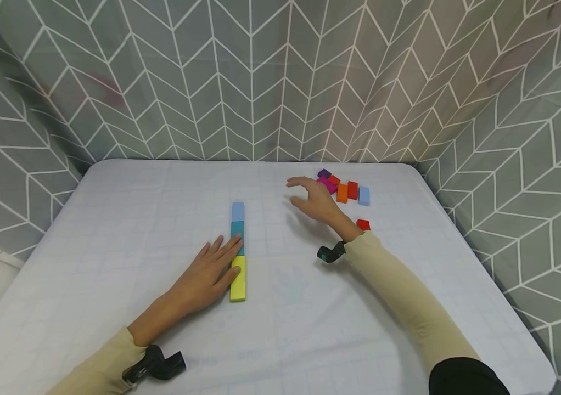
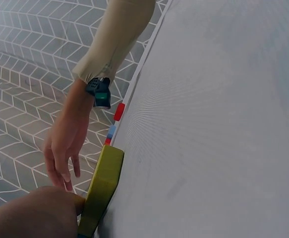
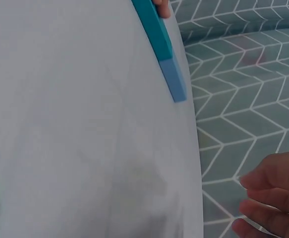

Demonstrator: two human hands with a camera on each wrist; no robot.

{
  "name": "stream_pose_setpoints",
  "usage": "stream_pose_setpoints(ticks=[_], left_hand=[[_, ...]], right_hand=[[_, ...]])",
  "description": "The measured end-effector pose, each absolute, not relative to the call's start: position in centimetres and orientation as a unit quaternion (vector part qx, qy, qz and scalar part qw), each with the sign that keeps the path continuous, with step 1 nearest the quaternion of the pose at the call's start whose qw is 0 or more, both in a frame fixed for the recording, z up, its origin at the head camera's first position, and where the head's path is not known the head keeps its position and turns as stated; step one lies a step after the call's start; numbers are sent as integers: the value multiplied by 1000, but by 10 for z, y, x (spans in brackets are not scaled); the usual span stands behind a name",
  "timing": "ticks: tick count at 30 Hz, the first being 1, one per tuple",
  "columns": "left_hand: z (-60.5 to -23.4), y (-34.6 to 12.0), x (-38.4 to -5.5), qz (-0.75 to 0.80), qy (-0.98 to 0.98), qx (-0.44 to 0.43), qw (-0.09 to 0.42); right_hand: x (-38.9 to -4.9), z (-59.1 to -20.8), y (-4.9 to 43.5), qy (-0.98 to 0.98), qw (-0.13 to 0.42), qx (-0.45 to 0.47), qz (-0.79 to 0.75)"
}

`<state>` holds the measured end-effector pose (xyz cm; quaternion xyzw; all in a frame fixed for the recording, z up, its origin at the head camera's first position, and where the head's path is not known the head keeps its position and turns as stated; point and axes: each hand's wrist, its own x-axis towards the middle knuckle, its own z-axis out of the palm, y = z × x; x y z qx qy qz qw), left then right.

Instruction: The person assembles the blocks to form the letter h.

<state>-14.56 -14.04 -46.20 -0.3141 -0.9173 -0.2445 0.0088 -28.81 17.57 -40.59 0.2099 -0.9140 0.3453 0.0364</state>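
On the white tabletop, a straight row runs away from the person: a yellow block (image 1: pixel 238 285) nearest, a teal block (image 1: pixel 237 230) in the middle and a short light blue block (image 1: pixel 238 212) at the far end, set end to end. My left hand (image 1: pixel 208 277) lies along the row's left side, its fingertips on the teal block and its thumb on the yellow one. Further right, my right hand (image 1: pixel 315 200) hovers over the table with loosely bent fingers and nothing in them. In the right wrist view, the right hand (image 3: pixel 275 196) shows at the lower right edge.
Beyond the right hand lies a loose cluster of small blocks, among them a purple block (image 1: pixel 324 173), a magenta block (image 1: pixel 328 185), an orange block (image 1: pixel 342 193) and a light blue block (image 1: pixel 364 196). One red block (image 1: pixel 363 224) sits beside the right wrist. Patterned curtains (image 1: pixel 270 82) surround the table.
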Motion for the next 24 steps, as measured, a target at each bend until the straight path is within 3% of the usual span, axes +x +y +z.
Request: stream_pose_setpoints(ticks=[24], left_hand=[[-460, -139, -144, -244, -919, -311, 9]], right_hand=[[-288, -406, 241, -926, 77, 155, 336]])
